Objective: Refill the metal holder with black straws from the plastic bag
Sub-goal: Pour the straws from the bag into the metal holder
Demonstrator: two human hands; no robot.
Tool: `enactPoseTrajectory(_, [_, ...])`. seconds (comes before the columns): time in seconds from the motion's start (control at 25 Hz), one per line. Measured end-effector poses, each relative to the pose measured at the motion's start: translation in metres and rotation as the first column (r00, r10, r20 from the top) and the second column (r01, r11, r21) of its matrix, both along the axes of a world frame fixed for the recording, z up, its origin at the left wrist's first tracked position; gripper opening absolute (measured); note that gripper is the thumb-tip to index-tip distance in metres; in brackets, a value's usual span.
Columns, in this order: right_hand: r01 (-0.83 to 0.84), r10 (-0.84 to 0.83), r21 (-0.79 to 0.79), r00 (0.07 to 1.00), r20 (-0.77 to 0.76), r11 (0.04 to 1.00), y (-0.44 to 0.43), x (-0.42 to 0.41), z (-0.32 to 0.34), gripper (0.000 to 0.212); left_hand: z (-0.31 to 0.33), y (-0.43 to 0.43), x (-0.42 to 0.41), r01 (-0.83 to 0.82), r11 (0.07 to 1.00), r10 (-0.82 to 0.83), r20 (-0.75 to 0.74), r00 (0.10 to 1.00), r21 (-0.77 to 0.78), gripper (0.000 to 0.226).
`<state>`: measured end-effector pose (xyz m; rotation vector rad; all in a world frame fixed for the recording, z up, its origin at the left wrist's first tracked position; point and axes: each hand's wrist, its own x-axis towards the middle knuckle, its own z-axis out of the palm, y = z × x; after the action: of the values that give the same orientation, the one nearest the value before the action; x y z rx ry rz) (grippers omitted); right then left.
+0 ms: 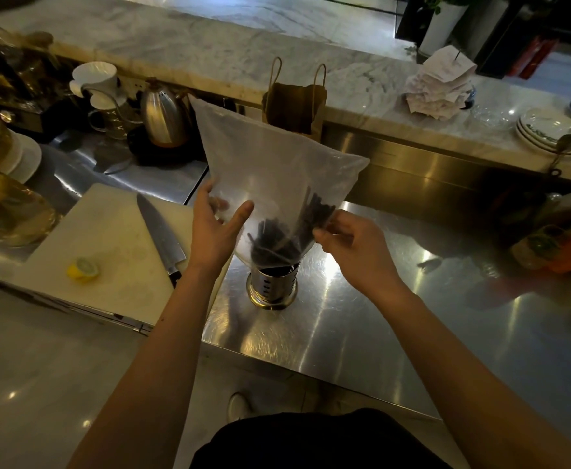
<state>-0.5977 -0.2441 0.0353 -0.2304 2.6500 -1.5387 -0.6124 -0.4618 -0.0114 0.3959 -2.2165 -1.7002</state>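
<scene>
— What colour are the straws (274,238) between the hands?
— Black, in a see-through whitish bag (270,164).
— And below the hands?
— A shiny silver holder (272,289) with dark slots.

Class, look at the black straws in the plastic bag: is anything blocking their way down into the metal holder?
Nothing visible blocks them. The plastic bag is held upside down with its mouth over the metal holder, and the black straws are bunched just above the holder's rim. Left hand and right hand hold the bag's sides.

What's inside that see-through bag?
Black straws are bunched at the low end of the plastic bag, which sits over the metal holder. Both hands, left hand and right hand, hold it. The holder's inside is covered.
</scene>
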Motion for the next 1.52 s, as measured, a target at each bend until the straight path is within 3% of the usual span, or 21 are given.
enactPoseTrajectory(0.52, [0.052,-0.048,0.037,0.992,-0.120,0.998,-0.002,0.000,-0.006,0.020,-0.005,0.004,0.006,0.005,1.000,-0.005,-0.013,1.000,0.014,0.068])
enactPoseTrajectory(0.88, [0.067,-0.073,-0.067,0.993,-0.097,0.996,-0.001,-0.004,-0.005,0.017,0.006,0.003,0.005,-0.020,0.999,0.022,-0.061,0.998,0.034,0.068])
enactPoseTrajectory(1.52, [0.030,-0.035,-0.032,0.986,-0.165,0.999,-0.010,-0.008,0.009,0.017,0.002,-0.013,0.009,-0.069,0.995,0.077,-0.122,0.990,0.067,0.060])
